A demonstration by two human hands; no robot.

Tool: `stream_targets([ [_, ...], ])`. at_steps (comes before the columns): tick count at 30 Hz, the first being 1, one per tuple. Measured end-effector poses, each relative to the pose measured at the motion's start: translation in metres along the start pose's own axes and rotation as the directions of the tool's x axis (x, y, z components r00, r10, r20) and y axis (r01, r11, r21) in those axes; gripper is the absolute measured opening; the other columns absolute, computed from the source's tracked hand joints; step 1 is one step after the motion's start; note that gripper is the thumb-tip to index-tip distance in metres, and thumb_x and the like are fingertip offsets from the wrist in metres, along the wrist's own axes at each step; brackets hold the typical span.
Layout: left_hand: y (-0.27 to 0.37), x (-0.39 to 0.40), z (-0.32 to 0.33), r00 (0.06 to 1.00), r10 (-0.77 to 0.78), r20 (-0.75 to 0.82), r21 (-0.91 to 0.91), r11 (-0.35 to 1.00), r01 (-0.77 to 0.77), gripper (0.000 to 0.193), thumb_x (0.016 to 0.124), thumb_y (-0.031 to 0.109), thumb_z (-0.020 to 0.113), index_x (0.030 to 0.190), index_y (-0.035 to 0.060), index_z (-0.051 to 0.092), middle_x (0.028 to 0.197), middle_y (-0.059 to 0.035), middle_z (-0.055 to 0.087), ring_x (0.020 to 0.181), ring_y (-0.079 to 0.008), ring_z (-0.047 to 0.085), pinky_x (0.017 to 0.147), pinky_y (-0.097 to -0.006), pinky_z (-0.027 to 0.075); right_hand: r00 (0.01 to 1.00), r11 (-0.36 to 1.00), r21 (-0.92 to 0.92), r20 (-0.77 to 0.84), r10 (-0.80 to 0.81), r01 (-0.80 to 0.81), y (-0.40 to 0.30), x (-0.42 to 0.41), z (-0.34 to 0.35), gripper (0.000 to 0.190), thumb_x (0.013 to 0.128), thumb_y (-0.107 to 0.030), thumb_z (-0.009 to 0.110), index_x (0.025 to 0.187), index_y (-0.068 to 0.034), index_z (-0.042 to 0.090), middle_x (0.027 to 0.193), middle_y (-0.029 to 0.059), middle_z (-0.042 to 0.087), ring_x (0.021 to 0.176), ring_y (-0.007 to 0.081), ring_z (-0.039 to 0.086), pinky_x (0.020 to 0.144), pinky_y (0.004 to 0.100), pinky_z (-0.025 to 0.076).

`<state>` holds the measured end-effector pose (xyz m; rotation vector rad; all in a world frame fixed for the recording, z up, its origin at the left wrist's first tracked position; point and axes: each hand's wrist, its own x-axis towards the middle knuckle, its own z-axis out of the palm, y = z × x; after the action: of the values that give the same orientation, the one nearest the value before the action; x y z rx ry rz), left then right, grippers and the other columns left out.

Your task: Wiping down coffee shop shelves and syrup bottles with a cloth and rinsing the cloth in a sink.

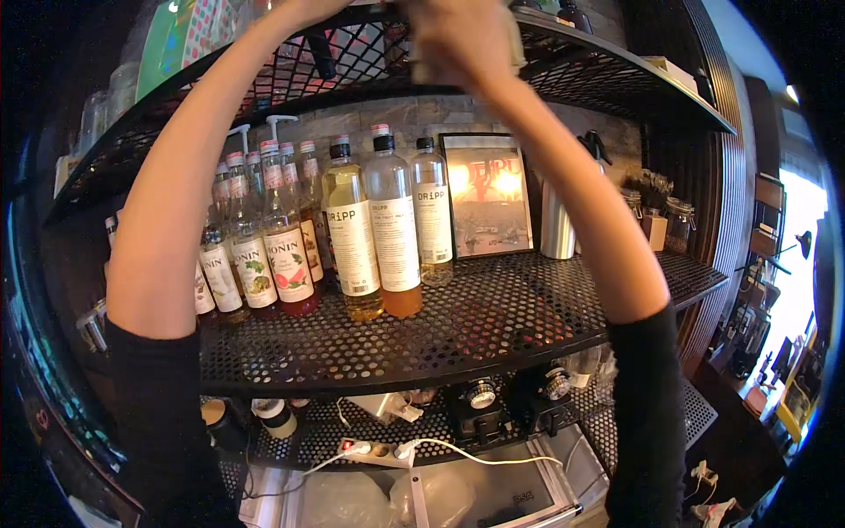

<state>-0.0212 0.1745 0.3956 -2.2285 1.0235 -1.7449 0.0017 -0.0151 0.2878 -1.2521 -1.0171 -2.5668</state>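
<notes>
Both my arms reach up to the upper mesh shelf (574, 59). My right hand (455, 39) is blurred at its front edge, closed around a beige cloth (517, 43) that shows at the hand's sides. The left forearm runs out at the top edge, so my left hand is out of view. Below, on the perforated metal shelf (462, 323), stand a yellowish Dripp bottle (350, 237), a Dripp bottle with orange liquid (396, 244) and a smaller Dripp bottle (432, 211). Several Monin syrup bottles (287, 264) crowd behind my left forearm, some with white pumps.
A framed picture (490, 218) leans against the wall beside a metal siphon bottle (558, 224). Glass jars (678, 218) stand at right. Lower down are black grinders (478, 409), a power strip (379, 452) with white cables, and a glass-topped chest (488, 495).
</notes>
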Motion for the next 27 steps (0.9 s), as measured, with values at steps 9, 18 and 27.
stream_targets([
  [9,0.045,-0.041,0.009,0.986,-0.015,-0.166,0.356,0.931,0.074,0.040,0.091,0.034,0.038,0.099,0.0026,0.061,0.094,-0.0163,0.063,0.092,-0.0324,0.057,0.078,-0.0424,0.043,0.995,0.980,-0.195,0.094,-0.033,0.051,0.031,-0.042,-0.015,0.063,0.073,0.006,0.047,0.130,-0.019,0.044,0.127,0.0045,0.046,0.105,0.0259,0.045,0.083,0.0345,0.043],
  [18,0.040,-0.044,0.014,0.991,-0.016,-0.134,0.377,0.924,0.066,0.046,0.091,0.041,0.036,0.101,0.0035,0.062,0.094,-0.0168,0.064,0.089,-0.0325,0.059,0.077,-0.0420,0.044,0.964,0.951,-0.198,0.074,0.254,-0.235,0.072,-0.076,-0.053,0.036,0.087,-0.010,0.046,0.121,-0.015,0.054,0.123,0.0076,0.051,0.113,0.0293,0.044,0.093,0.0369,0.036],
  [27,0.039,-0.044,0.009,0.992,0.020,-0.121,0.383,0.923,0.029,0.042,0.091,0.037,0.036,0.096,0.0038,0.061,0.090,-0.0163,0.063,0.088,-0.0349,0.058,0.077,-0.0425,0.043,0.966,0.943,0.254,-0.089,0.244,-0.214,0.001,-0.033,0.011,0.027,0.087,-0.011,0.045,0.110,-0.005,0.057,0.115,0.0132,0.051,0.103,0.0334,0.044,0.091,0.0392,0.036],
])
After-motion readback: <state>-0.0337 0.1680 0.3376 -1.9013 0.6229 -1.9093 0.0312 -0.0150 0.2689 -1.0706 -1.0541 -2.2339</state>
